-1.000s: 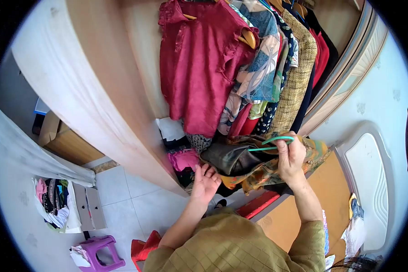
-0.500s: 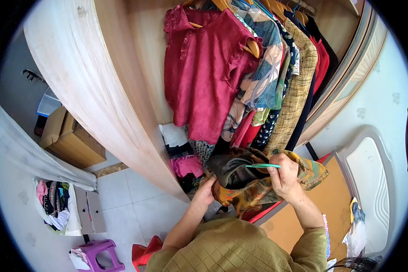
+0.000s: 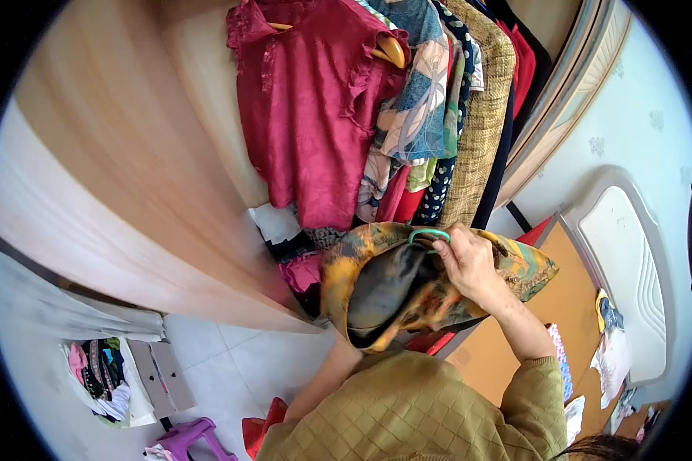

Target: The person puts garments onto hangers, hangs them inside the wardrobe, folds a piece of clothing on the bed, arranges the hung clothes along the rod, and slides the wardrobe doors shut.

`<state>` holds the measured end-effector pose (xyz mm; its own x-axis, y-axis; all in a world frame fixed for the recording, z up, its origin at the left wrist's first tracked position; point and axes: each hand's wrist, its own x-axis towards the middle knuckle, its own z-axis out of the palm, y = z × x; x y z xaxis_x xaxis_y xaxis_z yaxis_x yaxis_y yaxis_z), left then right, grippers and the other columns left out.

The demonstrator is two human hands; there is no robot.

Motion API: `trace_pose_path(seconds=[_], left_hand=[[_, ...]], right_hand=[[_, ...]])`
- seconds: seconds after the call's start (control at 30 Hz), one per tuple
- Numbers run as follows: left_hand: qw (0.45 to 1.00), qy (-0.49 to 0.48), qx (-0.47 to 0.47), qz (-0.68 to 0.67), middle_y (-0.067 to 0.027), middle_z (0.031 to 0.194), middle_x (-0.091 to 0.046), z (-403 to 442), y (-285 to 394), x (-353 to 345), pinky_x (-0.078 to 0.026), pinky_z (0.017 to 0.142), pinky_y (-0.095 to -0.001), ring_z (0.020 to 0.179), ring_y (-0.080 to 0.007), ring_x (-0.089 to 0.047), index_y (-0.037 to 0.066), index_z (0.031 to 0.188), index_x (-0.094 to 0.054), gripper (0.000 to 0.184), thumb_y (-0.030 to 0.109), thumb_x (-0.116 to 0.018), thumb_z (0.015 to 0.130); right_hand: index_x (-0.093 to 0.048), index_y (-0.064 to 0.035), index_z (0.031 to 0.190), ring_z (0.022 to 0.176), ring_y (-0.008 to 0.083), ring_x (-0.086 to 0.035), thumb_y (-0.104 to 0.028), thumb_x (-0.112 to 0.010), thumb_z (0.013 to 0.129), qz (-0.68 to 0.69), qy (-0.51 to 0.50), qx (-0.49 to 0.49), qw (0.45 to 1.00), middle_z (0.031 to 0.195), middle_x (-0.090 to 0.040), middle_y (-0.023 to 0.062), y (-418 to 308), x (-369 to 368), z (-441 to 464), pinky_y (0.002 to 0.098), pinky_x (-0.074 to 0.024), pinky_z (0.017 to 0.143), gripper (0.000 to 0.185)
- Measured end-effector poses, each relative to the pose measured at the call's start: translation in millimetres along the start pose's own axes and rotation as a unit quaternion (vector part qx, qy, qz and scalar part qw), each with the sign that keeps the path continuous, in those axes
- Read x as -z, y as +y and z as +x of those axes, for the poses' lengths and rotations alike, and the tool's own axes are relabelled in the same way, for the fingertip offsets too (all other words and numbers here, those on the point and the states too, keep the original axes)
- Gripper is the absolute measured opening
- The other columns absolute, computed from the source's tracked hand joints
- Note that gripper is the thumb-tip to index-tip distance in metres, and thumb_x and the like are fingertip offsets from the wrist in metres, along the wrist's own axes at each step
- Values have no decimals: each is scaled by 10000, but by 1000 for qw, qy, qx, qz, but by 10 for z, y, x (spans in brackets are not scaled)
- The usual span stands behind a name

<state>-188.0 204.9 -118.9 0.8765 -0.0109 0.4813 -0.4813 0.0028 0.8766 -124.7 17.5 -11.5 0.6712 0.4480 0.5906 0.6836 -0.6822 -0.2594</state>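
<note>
My right hand (image 3: 469,261) is closed around a green clothes hanger (image 3: 429,233), whose curved end shows above the fingers. A garment (image 3: 338,280) patterned in yellow, orange and green, with a dark lining, hangs from and around that hand. Its opening faces up, and the lining shows inside. My left forearm (image 3: 332,370) reaches up to the garment's lower left edge. The left hand itself is hidden behind the cloth, so its fingers do not show. Right above the garment hangs a dark red blouse (image 3: 307,115) on a wooden hanger.
More clothes, including a tan woven jacket (image 3: 477,115), hang in the wardrobe. Folded clothes (image 3: 275,224) lie at its bottom. The wooden wardrobe side (image 3: 154,154) rises on the left. A bed with a white headboard (image 3: 623,284) is at right, and a purple stool (image 3: 200,439) stands lower left.
The patterned garment has turned and spread open to the left, showing more lining. My left hand has gone behind it. The view has shifted, and the wardrobe clothes sit farther left and higher.
</note>
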Motion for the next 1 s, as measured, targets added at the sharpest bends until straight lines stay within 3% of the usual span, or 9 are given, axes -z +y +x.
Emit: trace_pose_path(seconds=[0.03, 0.13, 0.27, 0.43, 0.57, 0.67, 0.8, 1.0], left_hand=[[956, -38, -115, 267, -181, 1203, -477, 91, 60, -161, -345, 967, -422, 1111, -319, -459, 5, 1201, -428, 508, 237, -589, 778], [945, -114, -113, 284, -186, 1171, -493, 35, -515, -440, -362, 947, -375, 1081, -324, -473, -9, 1208, -431, 492, 169, -572, 771], [927, -210, -125, 285, -147, 1185, -506, 267, -521, -27, -366, 957, -357, 1062, -286, -499, 14, 1213, -454, 408, 180, -495, 842], [946, -188, -110, 239, -144, 1186, -507, 336, -573, -143, -368, 956, -358, 1062, -283, -500, 15, 1212, -454, 406, 186, -493, 846], [986, -97, -39, 128, -142, 1186, -507, 282, -611, -490, -370, 955, -358, 1061, -280, -500, 16, 1212, -455, 404, 190, -491, 849], [995, -9, 78, -55, -140, 1186, -507, 336, -584, -405, -371, 954, -359, 1061, -278, -501, 17, 1211, -455, 403, 194, -489, 851], [907, 59, 214, -357, -138, 1186, -508, 598, -540, -68, -373, 953, -359, 1061, -276, -501, 18, 1211, -455, 401, 199, -487, 854], [788, -65, 308, -529, -135, 1187, -508, 835, -619, 41, -375, 951, -360, 1061, -272, -502, 20, 1211, -455, 399, 206, -483, 858]], right_hand=[[-449, -4, 742, 536, 320, -510, -85, -598, 793, 7, -5, 9, 1000, 661, -478, 133, -48, 24, 28, 382, -411, 454, 177], [-442, -12, 732, 533, 313, -507, -84, -600, 791, 12, -10, 24, 1000, 656, -478, 129, -4, -61, -24, 382, -412, 451, 184], [-448, -11, 739, 545, 310, -515, -87, -599, 790, 20, -38, 2, 999, 663, -481, 127, -2, -76, -80, 382, -418, 464, 177], [-465, -7, 761, 566, 304, -532, -82, -616, 766, 25, -51, 10, 998, 688, -490, 128, -3, -93, -92, 376, -436, 476, 169], [-475, -5, 773, 563, 292, -539, -79, -634, 741, 24, -42, 23, 999, 690, -491, 125, -44, -123, -74, 367, -439, 462, 178], [-466, -1, 772, 570, 306, -524, -80, -594, 787, 16, -42, -1, 999, 705, -488, 134, -9, -56, -70, 381, -425, 476, 151], [-444, -10, 751, 559, 305, -515, -102, -580, 805, 10, -38, -40, 998, 692, -476, 131, 130, 3, -187, 379, -420, 475, 173], [-438, -13, 733, 540, 296, -506, -99, -603, 785, 21, -32, -17, 999, 679, -480, 125, 92, 121, -298, 375, -420, 467, 194]])
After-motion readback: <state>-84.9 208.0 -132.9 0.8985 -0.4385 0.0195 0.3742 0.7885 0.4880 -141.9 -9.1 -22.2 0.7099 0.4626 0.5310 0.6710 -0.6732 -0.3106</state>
